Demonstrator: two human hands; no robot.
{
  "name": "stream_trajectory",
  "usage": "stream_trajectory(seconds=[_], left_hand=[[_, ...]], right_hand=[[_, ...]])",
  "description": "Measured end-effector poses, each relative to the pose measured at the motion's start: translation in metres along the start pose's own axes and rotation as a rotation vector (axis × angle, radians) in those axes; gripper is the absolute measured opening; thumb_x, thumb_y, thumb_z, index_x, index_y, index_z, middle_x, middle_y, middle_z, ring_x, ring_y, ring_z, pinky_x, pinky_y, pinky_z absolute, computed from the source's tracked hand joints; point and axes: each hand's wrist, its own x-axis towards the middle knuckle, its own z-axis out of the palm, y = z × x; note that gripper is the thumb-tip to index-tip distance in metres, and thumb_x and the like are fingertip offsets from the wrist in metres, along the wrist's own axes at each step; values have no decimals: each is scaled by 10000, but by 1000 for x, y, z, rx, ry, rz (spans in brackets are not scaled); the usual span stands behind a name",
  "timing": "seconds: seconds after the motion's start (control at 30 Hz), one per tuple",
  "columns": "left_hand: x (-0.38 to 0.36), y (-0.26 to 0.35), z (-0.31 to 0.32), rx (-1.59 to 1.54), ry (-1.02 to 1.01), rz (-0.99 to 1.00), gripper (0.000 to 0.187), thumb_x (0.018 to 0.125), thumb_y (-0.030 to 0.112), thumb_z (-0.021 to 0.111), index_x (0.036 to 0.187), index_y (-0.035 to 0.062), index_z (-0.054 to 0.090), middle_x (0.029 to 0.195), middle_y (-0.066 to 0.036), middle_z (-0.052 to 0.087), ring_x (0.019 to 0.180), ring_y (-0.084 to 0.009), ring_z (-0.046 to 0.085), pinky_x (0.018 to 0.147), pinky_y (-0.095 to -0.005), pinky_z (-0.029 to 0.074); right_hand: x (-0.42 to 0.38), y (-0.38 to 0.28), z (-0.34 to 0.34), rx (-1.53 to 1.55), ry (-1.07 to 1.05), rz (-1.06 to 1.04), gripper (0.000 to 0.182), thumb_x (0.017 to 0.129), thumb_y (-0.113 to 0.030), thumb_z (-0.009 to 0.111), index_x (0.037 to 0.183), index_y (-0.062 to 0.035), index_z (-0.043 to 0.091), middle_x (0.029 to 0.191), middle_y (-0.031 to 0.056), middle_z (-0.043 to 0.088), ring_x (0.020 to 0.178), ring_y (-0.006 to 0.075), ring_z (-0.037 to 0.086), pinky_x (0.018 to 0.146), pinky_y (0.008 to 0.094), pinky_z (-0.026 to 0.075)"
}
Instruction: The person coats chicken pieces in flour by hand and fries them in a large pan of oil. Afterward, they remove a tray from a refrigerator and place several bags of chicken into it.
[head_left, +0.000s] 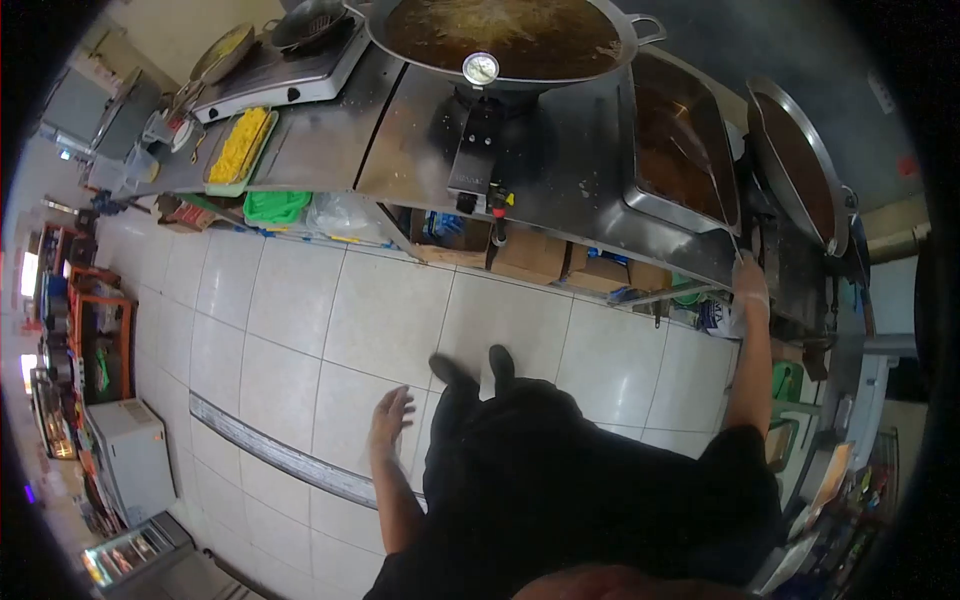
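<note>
right hand at the steel counter edge, grip unclear; left hand open, empty. oil wok at 12 o'clock, cut off.

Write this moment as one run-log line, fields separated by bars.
left hand: open, hanging free over tiled floor | right hand: at steel counter edge, grip unclear | wok of oil with thermometer ahead

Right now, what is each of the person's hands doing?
Left hand: open, fingers spread, empty, hanging over the tiled floor.
Right hand: gloved, at the edge of the steel counter; whether it grips anything cannot be told.
</note>
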Motion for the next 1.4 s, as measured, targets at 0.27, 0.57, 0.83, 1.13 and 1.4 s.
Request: stream_trajectory(seconds=[0.27,0.57,0.83,1.13,1.4], left_hand=[[172,189,58,31,-484,267,538,992,467,587,1339,56,602,1190,-71,698,1026,-187,658,801,-348,517],[243,264,127,-154,-640,147,551,981,483,626,1362,92,548,1224,-72,666,1012,-189,652,821,-397,526],[242,269,117,-133,-699,132,604,969,531,620,1383,100,538,1253,-70,647,1034,-191,642,853,-400,515],[232,271,94,-99,-674,173,631,997,535,552,1445,94,499,1388,-120,574,1238,-275,569,1008,-453,449],[227,272,98,-124,-622,189,563,989,535,564,1377,127,557,1319,-85,638,1147,-236,609,946,-428,471]], right_hand=[[-83,-109,102,250,136,281,503,1074,-390,445,1255,52,602,1207,311,644,1137,470,611,964,484,483],[-70,-307,-108,199,466,126,342,1062,-274,465,1125,25,618,1052,314,660,1027,492,618,878,537,481],[91,-392,-162,-163,190,-114,413,1024,-250,452,1402,-101,525,1221,291,637,1167,447,592,967,530,464],[131,-433,-161,-192,-216,-553,421,954,-165,568,1343,-4,571,1259,249,626,1127,432,614,1018,468,475],[166,-488,-125,-402,-127,-966,328,944,-163,572,1214,17,623,1197,243,631,1099,435,618,942,493,508]])
